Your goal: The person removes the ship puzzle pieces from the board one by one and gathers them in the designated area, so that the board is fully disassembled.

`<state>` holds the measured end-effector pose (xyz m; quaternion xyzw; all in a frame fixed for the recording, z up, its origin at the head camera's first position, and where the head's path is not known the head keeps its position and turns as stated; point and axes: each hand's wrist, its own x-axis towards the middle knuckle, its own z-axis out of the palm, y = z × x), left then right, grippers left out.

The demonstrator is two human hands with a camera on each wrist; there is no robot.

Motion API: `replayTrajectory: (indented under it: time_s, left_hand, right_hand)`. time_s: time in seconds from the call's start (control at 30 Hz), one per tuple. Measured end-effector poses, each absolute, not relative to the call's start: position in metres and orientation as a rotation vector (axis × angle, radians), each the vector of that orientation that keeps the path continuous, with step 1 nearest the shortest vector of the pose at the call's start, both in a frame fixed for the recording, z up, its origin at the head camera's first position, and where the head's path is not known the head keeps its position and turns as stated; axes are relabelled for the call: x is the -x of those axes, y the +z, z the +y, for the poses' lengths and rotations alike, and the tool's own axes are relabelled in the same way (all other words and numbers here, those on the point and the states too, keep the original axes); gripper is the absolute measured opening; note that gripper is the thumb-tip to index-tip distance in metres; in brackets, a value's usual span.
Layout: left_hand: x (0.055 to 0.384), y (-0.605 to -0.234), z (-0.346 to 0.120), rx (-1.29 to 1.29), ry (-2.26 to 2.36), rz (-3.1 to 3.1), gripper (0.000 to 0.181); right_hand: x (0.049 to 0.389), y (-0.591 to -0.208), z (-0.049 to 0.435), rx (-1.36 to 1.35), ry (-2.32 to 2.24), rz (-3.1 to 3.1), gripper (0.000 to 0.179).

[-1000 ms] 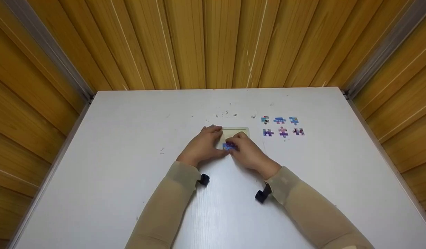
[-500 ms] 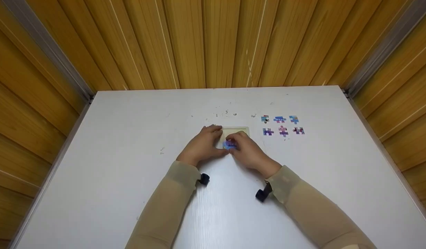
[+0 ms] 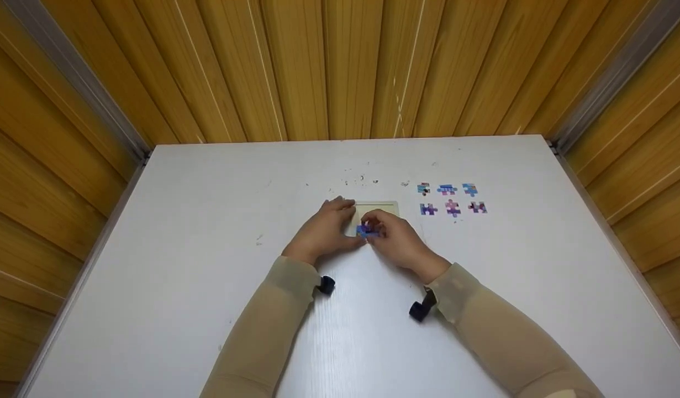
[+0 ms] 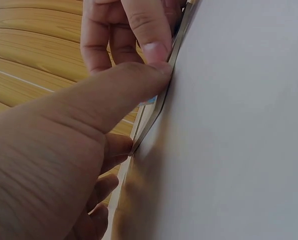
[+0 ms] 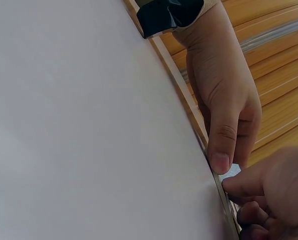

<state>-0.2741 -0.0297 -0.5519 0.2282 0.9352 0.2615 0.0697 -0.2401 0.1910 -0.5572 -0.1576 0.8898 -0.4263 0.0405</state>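
A small pale puzzle tray (image 3: 377,203) lies on the table, its far rim showing between the two hands. The left hand (image 3: 324,232) holds it by the left side, thumb along the near edge and fingers at the far left corner. In the left wrist view that thumb lies against the tray's edge (image 4: 152,114). The right hand (image 3: 399,236) reaches over the tray's near part and pinches a blue and purple puzzle piece (image 3: 365,229) between thumb and fingertips. Part of the piece is hidden by those fingers. The right wrist view shows both thumbs close together at the near rim.
Right of the tray, several loose jigsaw pieces (image 3: 452,208) lie in two rows on the white table (image 3: 207,221). Small dark marks dot the tabletop behind the tray. Wood-patterned panels (image 3: 351,72) rise behind the far edge and at both sides.
The right hand's fingers have shifted slightly, and the purple part of the piece between them shows tilted up more. The left hand stays in place on the tray.
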Motion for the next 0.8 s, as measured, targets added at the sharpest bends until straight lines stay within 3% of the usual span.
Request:
replayTrajectory:
  time_s: [0.8]
  left_hand:
    - [0.2738, -0.5514, -0.0301, -0.697, 0.802, 2.821, 0.092]
  right_hand:
    - [0.2439, -0.5587, 0.1966, 0.451, -1.365, 2.696, 0.047]
